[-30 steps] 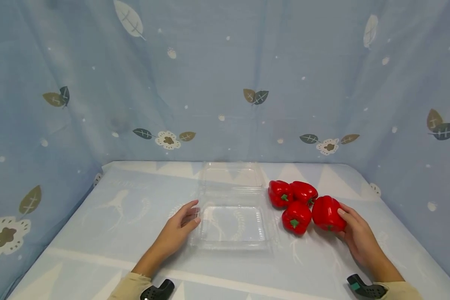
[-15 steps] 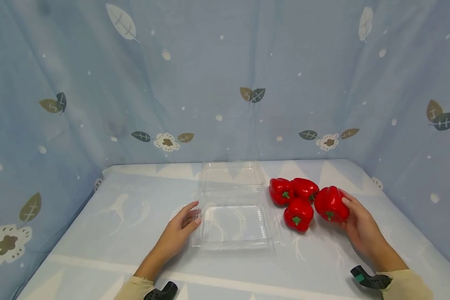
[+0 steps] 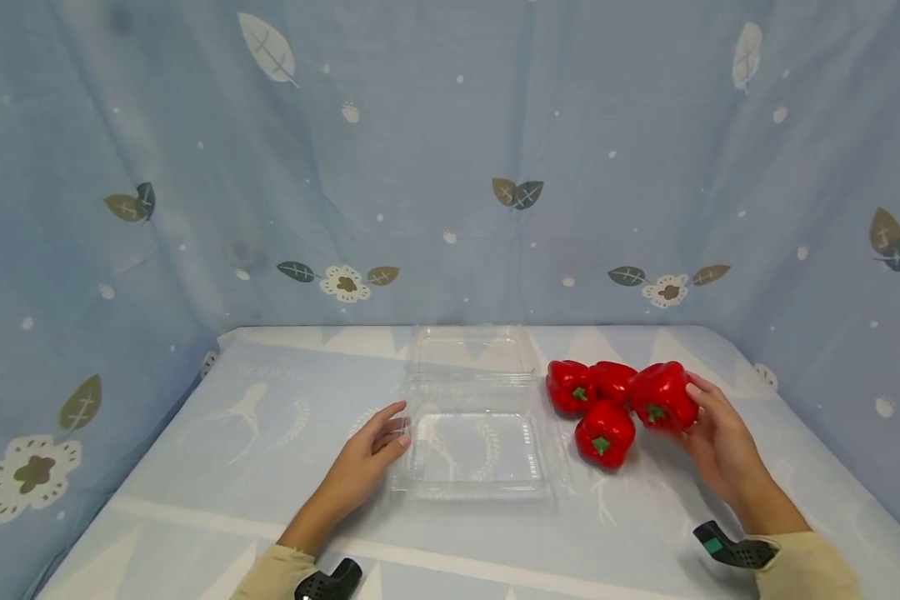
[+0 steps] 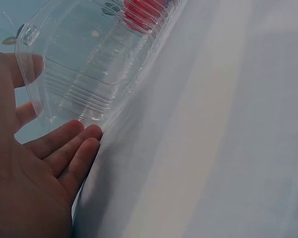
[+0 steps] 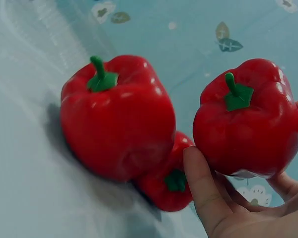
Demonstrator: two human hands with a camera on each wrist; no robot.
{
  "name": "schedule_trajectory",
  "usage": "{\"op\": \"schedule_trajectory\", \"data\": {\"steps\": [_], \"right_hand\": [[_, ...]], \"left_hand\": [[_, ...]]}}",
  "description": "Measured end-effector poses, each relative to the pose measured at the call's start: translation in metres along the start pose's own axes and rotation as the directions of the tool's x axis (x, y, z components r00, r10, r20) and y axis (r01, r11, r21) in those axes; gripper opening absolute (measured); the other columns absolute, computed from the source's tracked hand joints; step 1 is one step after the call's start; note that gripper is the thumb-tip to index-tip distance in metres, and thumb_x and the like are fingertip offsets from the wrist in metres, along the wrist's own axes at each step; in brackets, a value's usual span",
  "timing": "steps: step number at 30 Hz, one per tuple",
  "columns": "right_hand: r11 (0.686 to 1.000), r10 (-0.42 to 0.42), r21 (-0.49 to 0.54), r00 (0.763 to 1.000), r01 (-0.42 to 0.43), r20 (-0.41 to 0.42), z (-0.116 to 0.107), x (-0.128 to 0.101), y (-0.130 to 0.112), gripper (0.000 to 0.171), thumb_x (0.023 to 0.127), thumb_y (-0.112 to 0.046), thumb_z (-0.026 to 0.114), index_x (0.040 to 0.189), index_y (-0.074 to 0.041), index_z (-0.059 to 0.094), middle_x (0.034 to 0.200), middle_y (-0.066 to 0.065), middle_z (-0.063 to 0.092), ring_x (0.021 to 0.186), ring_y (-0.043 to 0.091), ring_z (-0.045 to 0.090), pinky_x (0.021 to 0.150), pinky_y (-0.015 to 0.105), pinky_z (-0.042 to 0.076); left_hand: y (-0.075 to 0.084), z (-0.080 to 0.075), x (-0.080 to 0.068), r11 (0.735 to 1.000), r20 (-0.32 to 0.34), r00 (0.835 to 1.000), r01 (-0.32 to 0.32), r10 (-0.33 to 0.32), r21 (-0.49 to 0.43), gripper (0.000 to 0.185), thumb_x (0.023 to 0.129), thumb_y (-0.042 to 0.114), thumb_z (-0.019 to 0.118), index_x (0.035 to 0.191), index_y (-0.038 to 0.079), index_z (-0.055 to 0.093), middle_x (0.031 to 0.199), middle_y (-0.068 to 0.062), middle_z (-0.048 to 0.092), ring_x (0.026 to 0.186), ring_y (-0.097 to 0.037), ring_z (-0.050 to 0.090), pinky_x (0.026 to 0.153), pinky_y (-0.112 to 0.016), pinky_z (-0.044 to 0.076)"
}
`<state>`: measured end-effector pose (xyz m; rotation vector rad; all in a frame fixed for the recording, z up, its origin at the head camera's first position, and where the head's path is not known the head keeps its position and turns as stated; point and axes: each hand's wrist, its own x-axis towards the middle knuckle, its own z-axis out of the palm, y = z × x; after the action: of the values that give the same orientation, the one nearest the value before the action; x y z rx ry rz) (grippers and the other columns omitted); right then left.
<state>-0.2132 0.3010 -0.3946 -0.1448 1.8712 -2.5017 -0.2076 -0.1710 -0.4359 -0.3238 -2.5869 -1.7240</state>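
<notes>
My right hand (image 3: 720,446) grips a red bell pepper (image 3: 663,397) with a green stem, seen lifted off the table in the right wrist view. In that view the thumb and fingers (image 5: 203,186) lie around its lower sides. Just left of it are more red bell peppers, including a front one (image 3: 604,433), a back-left one (image 3: 571,387) and a partly hidden one (image 3: 612,381). My left hand (image 3: 360,462) is at the left side of a clear plastic clamshell box (image 3: 476,487), fingers loosely extended. Its fingertips (image 4: 92,131) are against or very near the box's wall.
The box's clear lid (image 3: 468,350) lies folded back behind its base. A pale blue patterned cloth (image 3: 232,475) covers the table. Blue patterned curtains (image 3: 435,150) hang behind and along both sides.
My right hand has raised its bell pepper slightly, away from me, and it now overlaps the back pepper in view. The left hand and the box hold their place; the head view shifts slightly.
</notes>
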Motion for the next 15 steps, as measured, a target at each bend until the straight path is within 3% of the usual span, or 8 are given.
{"op": "schedule_trajectory", "data": {"steps": [5, 8, 15], "right_hand": [[1.000, 0.009, -0.021, 0.999, -0.010, -0.036, 0.015, 0.007, -0.004, 0.046, 0.100, -0.031, 0.044, 0.143, -0.027, 0.026, 0.140, -0.006, 0.035, 0.122, 0.013, 0.041, 0.089, 0.034, 0.051], [0.998, -0.026, -0.054, 0.999, 0.024, -0.043, 0.024, 0.011, -0.008, 0.050, 0.100, -0.032, 0.044, 0.145, -0.026, 0.024, 0.143, -0.004, 0.032, 0.125, 0.015, 0.038, 0.089, 0.032, 0.051], [0.995, -0.094, -0.031, 0.996, 0.094, 0.003, 0.034, 0.018, -0.016, 0.046, 0.102, -0.026, 0.041, 0.144, -0.023, 0.024, 0.143, -0.002, 0.033, 0.126, 0.017, 0.038, 0.089, 0.031, 0.051]], "left_hand": [[0.000, -0.001, -0.001, 1.000, -0.010, 1.000, -0.008, 0.008, 0.011, 0.050, 0.095, 0.025, 0.060, 0.142, 0.028, 0.043, 0.132, -0.008, 0.055, 0.120, -0.025, 0.054, 0.099, -0.043, 0.044], [0.000, -0.001, -0.001, 1.000, -0.008, 1.000, -0.004, 0.005, 0.019, 0.051, 0.095, 0.026, 0.059, 0.143, 0.025, 0.042, 0.133, -0.008, 0.055, 0.120, -0.025, 0.054, 0.099, -0.043, 0.044], [-0.002, 0.002, 0.001, 1.000, -0.009, 1.000, -0.001, 0.001, 0.012, 0.052, 0.095, 0.028, 0.059, 0.144, 0.028, 0.041, 0.133, -0.005, 0.054, 0.120, -0.023, 0.054, 0.099, -0.042, 0.044]]}}
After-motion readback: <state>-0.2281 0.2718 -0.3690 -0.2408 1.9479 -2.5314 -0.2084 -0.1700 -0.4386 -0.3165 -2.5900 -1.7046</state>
